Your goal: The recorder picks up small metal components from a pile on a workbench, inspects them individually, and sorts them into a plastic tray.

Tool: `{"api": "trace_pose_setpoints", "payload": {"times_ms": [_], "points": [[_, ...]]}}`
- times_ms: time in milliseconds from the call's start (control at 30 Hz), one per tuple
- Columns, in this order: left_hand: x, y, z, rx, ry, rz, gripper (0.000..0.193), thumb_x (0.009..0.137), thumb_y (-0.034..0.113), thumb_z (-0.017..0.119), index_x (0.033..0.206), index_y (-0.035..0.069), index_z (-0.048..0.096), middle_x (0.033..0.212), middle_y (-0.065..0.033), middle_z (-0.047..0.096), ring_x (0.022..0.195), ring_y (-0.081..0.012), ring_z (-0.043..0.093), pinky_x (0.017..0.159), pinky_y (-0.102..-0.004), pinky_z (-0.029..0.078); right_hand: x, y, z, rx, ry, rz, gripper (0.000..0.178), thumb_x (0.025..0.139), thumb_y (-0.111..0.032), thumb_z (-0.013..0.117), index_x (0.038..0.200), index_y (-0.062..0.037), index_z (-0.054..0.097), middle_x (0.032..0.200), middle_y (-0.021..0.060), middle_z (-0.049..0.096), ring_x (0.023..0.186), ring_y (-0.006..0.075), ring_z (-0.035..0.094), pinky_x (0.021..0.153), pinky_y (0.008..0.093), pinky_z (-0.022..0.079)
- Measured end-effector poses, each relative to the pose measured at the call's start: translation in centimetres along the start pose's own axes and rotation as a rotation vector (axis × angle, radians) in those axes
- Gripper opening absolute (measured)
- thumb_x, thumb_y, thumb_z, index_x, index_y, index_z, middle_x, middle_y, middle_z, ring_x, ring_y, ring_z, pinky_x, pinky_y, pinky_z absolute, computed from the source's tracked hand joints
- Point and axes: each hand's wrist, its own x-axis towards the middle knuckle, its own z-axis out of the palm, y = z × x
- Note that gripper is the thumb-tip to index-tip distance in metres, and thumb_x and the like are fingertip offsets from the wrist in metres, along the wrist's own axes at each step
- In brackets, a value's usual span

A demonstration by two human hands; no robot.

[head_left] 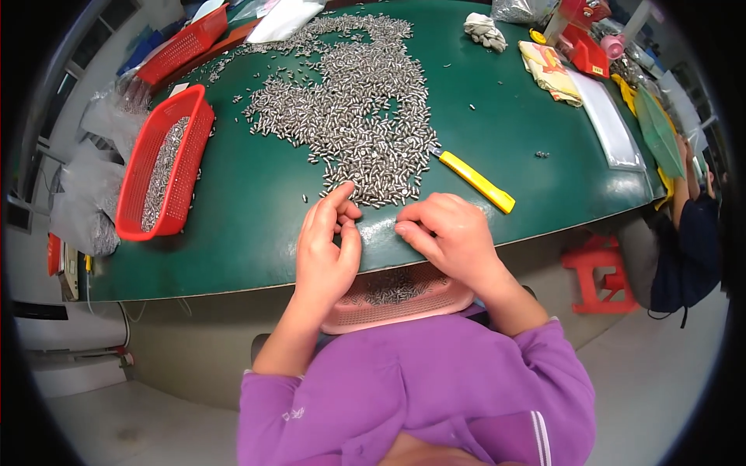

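Small silver metal pins (365, 109) lie heaped across the green table in front of me. At the near end of the heap is my left hand (326, 237), its fingers loosely bent and apart, with the index fingertip by the closest pins. My right hand (454, 233) rests at the table edge, fingers curled and thumb drawn against the index finger. Whatever that pinch may hold is hidden. Below both hands, a pink perforated basket (404, 322) sits against my body under the table edge, with more pins (392, 291) inside.
A yellow utility knife (478, 182) lies right of the heap. On the left stands a red basket (194, 147) of pins beside clear plastic bags (89, 179). White gloves (485, 33), a folded cloth (548, 74) and plastic sheets (606, 120) lie farther right, near another person (688, 248).
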Motion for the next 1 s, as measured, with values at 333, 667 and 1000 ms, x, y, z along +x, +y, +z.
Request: {"api": "trace_pose_setpoints", "payload": {"times_ms": [333, 667, 1000], "points": [[-0.2, -0.1, 0.2, 0.017, 0.007, 0.012, 0.045, 0.085, -0.009, 0.054, 0.129, 0.000, 0.059, 0.095, -0.0093, 0.064, 0.085, -0.0199, 0.061, 0.077, -0.0332, 0.052, -0.3, 0.2, 0.3, 0.007, 0.041, -0.010, 0.011, 0.083, -0.017, 0.076, 0.083, -0.0088, 0.069, 0.068, 0.0054, 0.060, 0.065, 0.0252, 0.059, 0.062, 0.0390, 0.048], [-0.2, -0.3, 0.3, 0.017, 0.019, 0.016, 0.044, 0.085, -0.009, 0.055, 0.128, 0.001, 0.059, 0.094, -0.0095, 0.064, 0.083, -0.0204, 0.062, 0.076, -0.0336, 0.052, -0.6, 0.3, 0.1, -0.023, 0.070, -0.241, 0.013, 0.080, -0.020, 0.079, 0.085, -0.0100, 0.070, 0.068, 0.0030, 0.060, 0.060, 0.0231, 0.057, 0.054, 0.0363, 0.045], [-0.5, -0.3, 0.1, 0.032, 0.006, 0.037, 0.045, 0.087, -0.008, 0.055, 0.130, 0.004, 0.059, 0.099, -0.0065, 0.064, 0.087, -0.0147, 0.061, 0.080, -0.0281, 0.050, -13.4, 5.2, -0.8, -0.215, 0.163, 0.009, 0.024, 0.073, -0.021, 0.082, 0.091, -0.0120, 0.069, 0.084, 0.0042, 0.066, 0.071, 0.0256, 0.062, 0.066, 0.0370, 0.051]]}}
